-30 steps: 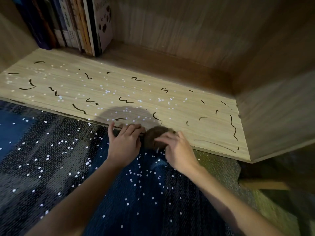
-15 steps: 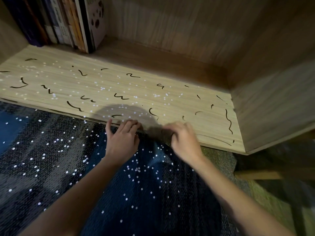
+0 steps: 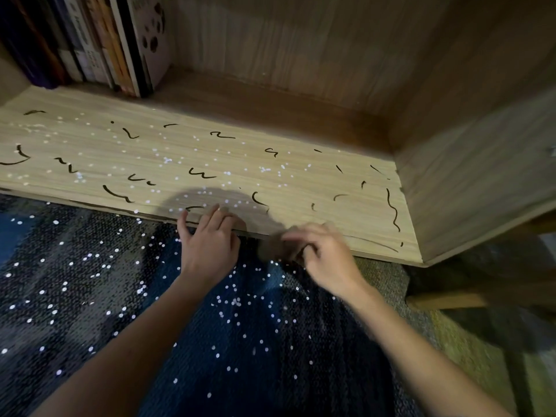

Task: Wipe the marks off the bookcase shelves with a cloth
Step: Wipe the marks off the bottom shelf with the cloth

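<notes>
Right hand (image 3: 326, 260) pinches a dark cloth (image 3: 270, 249) at the shelf (image 3: 301, 182) front edge; left hand (image 3: 210, 239) rests flat beside it. Black marks (image 3: 201, 174) cover the shelf, so wiping appears unstarted.

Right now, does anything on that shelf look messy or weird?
Yes. Black squiggles are scrawled all over the shelf, and tiny white specks dot it and the dark rug in front. Crumbs or light spots, I cannot tell.

The shelf (image 3: 270, 164) is pale, matt, wood-grained laminate; the bookcase back panel (image 3: 301, 55) is darker wood grain. The carpet (image 3: 75, 281) is rough, woven, dark blue.
</notes>
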Motion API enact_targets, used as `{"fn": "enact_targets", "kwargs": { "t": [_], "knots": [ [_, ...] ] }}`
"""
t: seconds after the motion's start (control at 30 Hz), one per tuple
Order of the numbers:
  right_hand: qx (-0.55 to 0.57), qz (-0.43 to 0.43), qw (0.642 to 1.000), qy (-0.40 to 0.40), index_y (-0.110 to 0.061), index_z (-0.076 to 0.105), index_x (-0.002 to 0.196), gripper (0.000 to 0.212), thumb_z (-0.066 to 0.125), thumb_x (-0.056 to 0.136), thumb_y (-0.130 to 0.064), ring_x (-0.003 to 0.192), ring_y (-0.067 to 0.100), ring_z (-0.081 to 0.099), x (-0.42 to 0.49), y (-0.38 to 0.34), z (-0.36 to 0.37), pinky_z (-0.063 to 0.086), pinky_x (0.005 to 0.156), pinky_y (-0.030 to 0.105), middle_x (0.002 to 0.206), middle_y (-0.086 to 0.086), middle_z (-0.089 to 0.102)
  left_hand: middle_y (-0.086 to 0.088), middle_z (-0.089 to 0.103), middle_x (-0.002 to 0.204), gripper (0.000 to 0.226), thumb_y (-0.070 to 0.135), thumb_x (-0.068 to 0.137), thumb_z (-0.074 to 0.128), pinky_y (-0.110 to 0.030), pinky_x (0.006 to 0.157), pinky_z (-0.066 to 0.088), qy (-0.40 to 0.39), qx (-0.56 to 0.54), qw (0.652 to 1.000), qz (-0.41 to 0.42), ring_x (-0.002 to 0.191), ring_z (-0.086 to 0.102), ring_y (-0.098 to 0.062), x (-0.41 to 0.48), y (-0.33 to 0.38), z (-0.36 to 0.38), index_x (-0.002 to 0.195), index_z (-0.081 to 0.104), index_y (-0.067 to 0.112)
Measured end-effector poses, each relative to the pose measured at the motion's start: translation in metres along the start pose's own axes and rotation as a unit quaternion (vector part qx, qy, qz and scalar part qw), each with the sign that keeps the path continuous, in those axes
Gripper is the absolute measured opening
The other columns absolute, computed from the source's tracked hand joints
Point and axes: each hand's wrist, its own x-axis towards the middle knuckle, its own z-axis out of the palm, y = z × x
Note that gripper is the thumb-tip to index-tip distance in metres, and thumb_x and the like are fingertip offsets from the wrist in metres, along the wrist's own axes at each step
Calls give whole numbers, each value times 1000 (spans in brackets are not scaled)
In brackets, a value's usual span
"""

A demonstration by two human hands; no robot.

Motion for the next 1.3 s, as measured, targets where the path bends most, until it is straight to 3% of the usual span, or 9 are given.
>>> {"fn": "enact_targets", "kwargs": {
  "t": [0.1,0.2,0.33,0.4,0.6,0.73,0.83,0.93,1.3],
  "knots": [
    [-32,13,986,160,-24,56,124,52,51,82,6,105,12,41,-1,13,1,35,95,20,113,-13,55,-3,64,115,33,22,84,51,-58,106,11,-8,-11,1000,20,115,57,-20,2,13,0,114,63,15],
    [-132,-54,987,76,-18,58,123,53,58,76,7,104,22,47,-18,19,23,49,90,40,116,-3,59,-1,61,118,38,23,86,52,-54,107,12,-37,-26,998,46,111,57,-20,1,33,-1,124,57,17],
    [-78,-41,983,163,-14,60,122,55,58,72,10,103,18,41,-25,23,22,50,81,32,117,2,59,9,40,141,46,32,94,42,-49,111,-3,-101,-1,994,51,130,37,-12,4,39,-1,139,38,29],
    [-110,-17,988,111,-18,53,129,59,55,77,8,112,20,39,-25,23,22,50,89,37,123,1,53,12,33,144,45,34,96,37,-49,112,-4,-132,12,990,47,133,31,-10,3,38,-1,140,34,31],
    [-108,-3,990,94,-18,53,130,63,58,75,12,111,23,40,-28,27,25,52,85,38,126,5,48,10,38,143,45,30,94,42,-50,112,-2,-129,0,991,43,132,34,-12,1,40,-3,139,38,29],
    [-48,-11,985,163,-14,55,128,61,55,74,15,112,18,38,-28,28,21,42,89,22,123,8,49,10,37,143,47,31,94,41,-49,112,-4,-125,-4,991,41,132,34,-12,2,38,-3,141,36,29],
    [-82,35,993,72,-19,46,135,63,54,80,10,115,22,39,-31,29,26,46,92,29,122,4,42,10,38,143,46,30,94,42,-49,111,-3,-127,1,990,56,132,35,-12,0,38,-3,140,37,30],
    [-63,12,987,144,-13,52,130,59,58,77,13,109,25,46,-32,26,24,46,89,31,115,11,49,8,42,141,45,28,93,45,-50,111,-1,-117,-8,992,51,131,38,-13,1,36,-3,138,42,27],
    [-141,48,988,33,-16,33,143,69,52,81,9,118,23,34,-25,21,27,42,97,35,127,9,37,7,47,134,38,29,93,43,-49,111,0,-125,-1,992,33,127,40,-16,4,42,-5,131,48,27]
  ]
}}
